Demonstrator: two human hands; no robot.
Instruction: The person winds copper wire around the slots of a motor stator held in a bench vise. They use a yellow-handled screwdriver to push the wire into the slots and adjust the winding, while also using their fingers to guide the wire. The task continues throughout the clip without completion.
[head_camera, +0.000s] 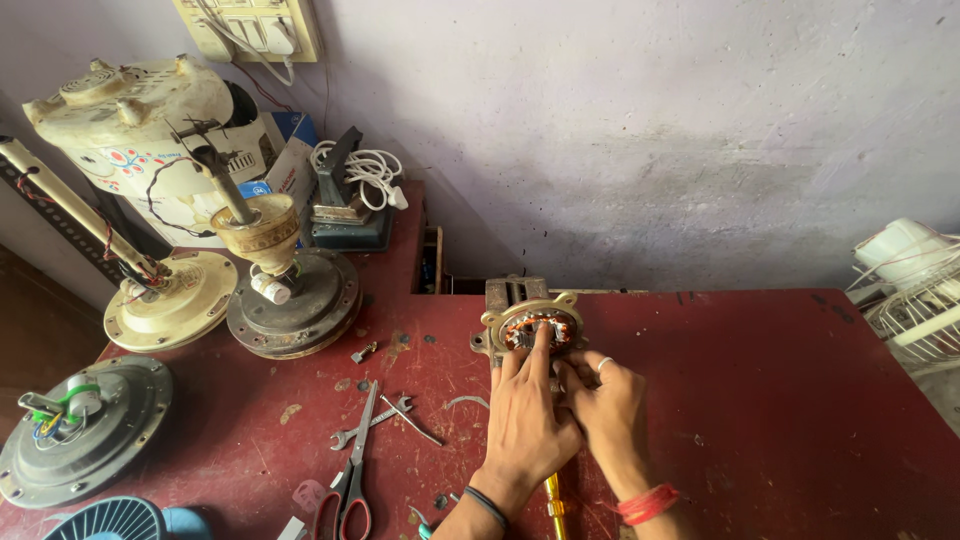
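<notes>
Round stator (541, 325) lies flat, open face up, no long axis. Left hand (527, 415) fingers extended onto it; right hand (607, 400) fingers curled beside, grip unclear.

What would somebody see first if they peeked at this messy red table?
Probably the two hands, left hand and right hand, pressed together on a small round motor with copper windings at the middle of the red table. Next, the big dusty ceiling-fan motors at the left, and the red-handled scissors near the front edge.

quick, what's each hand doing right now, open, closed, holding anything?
Left hand: open, fingers flat, one fingertip pressed on the round cream motor housing with copper windings.
Right hand: fingers curled at the housing's near edge; whether it grips anything cannot be told.
</notes>
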